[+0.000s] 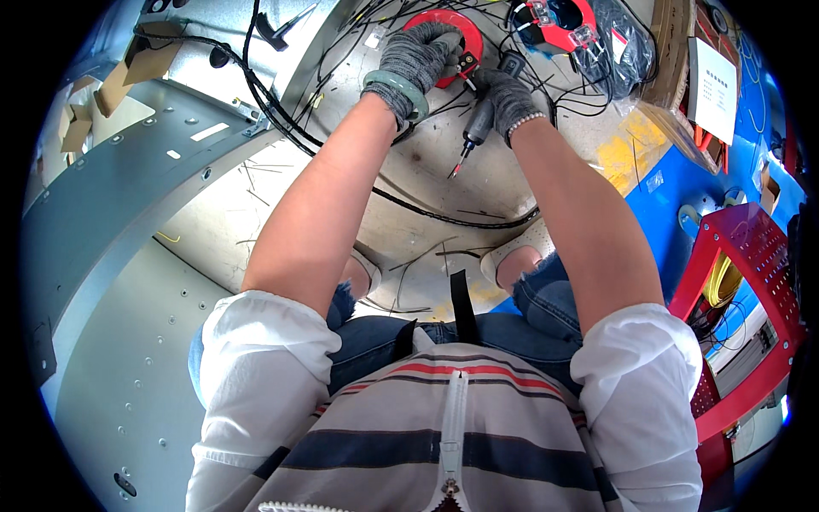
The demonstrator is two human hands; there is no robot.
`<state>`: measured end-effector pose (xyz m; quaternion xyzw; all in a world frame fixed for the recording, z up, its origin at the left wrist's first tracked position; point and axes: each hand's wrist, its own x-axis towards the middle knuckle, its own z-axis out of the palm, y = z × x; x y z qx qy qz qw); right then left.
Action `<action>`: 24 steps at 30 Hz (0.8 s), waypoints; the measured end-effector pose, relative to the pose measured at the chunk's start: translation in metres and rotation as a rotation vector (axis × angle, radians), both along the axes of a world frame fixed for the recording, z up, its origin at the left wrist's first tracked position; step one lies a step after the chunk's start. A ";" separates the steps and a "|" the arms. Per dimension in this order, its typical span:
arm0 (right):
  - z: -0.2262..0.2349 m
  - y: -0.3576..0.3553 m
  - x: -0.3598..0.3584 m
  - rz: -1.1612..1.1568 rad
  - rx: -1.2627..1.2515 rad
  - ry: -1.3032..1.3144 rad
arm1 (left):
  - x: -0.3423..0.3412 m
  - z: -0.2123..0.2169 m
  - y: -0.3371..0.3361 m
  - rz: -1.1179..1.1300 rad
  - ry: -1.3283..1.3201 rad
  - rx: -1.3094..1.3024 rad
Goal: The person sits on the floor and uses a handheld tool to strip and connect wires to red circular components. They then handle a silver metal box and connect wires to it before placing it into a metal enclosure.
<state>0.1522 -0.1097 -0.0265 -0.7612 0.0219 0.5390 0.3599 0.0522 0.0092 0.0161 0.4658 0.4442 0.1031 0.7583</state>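
My left hand (415,64), in a grey knit glove, is closed on a red ring-shaped part (473,36), like a current transformer, with a dark terminal block on its near right side. My right hand (509,101), gloved alike, has its fingers curled at that terminal block. A grey and black power screwdriver (480,124) passes through the right hand, its bit pointing down toward me, away from the ring. Whatever the right fingertips pinch at the block is too small to make out. A second red ring part (583,13) with clear terminal covers lies further right.
Black cables (281,124) run across the pale floor panel. A grey metal frame (111,200) stands at the left, a T-handled tool (275,32) on a metal surface behind it. Plastic bags (618,51), cardboard and a white booklet (712,90) lie right; a red perforated stand (742,247) is nearer.
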 end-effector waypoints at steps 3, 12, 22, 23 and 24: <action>0.003 -0.010 0.002 -0.070 0.101 0.090 | -0.005 -0.008 0.002 -0.013 -0.029 -0.026; 0.044 -0.030 0.032 0.095 0.240 0.172 | -0.005 0.011 0.002 -0.317 0.125 0.186; 0.053 -0.004 0.031 0.434 0.097 -0.094 | -0.002 -0.015 0.007 -0.378 -0.060 0.006; 0.053 -0.003 0.030 0.434 0.086 -0.102 | -0.003 -0.015 0.007 -0.385 -0.062 -0.027; 0.054 -0.001 0.029 0.435 0.075 -0.110 | -0.004 -0.015 0.007 -0.392 -0.063 -0.060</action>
